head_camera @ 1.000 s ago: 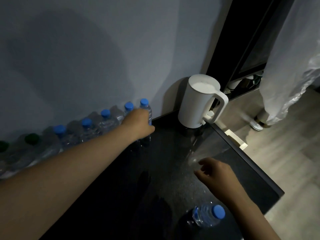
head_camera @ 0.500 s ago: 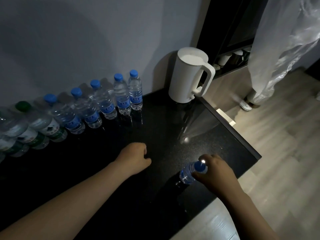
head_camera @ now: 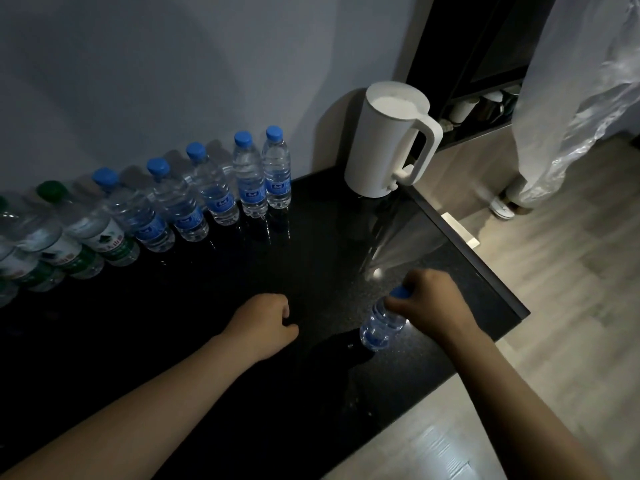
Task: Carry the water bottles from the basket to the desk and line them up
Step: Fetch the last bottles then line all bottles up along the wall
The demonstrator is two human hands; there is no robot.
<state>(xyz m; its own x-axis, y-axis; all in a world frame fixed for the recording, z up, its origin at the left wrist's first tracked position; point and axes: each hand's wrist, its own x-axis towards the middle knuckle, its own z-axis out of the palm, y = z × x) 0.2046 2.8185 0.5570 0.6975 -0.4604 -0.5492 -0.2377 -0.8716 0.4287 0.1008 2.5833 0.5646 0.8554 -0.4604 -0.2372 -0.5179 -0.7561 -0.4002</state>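
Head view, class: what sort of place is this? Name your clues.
Probably a hotel or guest room: a white kettle on a dark desk, a row of water bottles, wood floor.

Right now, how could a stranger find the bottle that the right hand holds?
From the white kettle, come toward the desk's near edge. One bottle is alone there, its blue cap gripped by the right hand, away from the wall row.

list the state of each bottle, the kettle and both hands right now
row of bottles, upright, capped, lined up at the back of the desk
lone bottle, capped, seems to stand on the desk, gripped at the cap
kettle, upright, lid shut
left hand, curled, holds nothing
right hand, grips the lone bottle's cap
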